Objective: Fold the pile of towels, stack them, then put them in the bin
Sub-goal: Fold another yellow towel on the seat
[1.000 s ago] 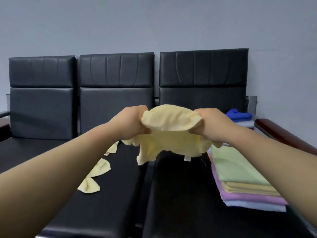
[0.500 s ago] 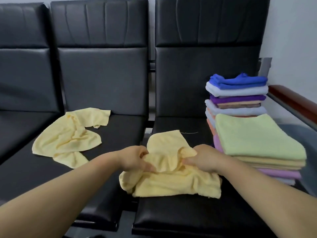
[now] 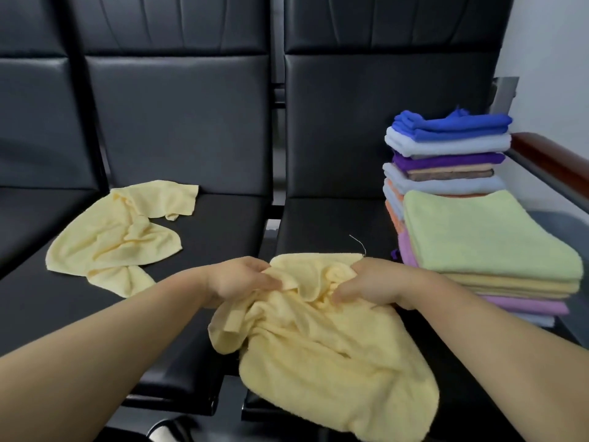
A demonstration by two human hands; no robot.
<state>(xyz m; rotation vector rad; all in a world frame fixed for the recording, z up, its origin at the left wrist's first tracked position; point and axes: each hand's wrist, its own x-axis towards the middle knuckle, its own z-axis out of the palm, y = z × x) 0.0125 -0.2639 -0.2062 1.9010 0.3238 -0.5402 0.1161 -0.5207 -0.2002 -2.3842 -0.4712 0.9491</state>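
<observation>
Towels, two: held towel (image 3: 334, 355) in left hand (image 3: 242, 279), right hand (image 3: 373, 282); loose towel (image 3: 118, 237) apart.

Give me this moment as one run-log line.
step: folding | left hand: grips yellow towel | right hand: grips same towel | towel: crumpled on seat | second yellow towel: loose, next seat | folded stack: at right

Chair backs (image 3: 382, 23) cropped at top, rear stack (image 3: 446, 148) base hidden

A row of black padded chairs (image 3: 178, 122) stands before a pale wall (image 3: 548, 43), wooden armrest (image 3: 554, 161) at right.
</observation>
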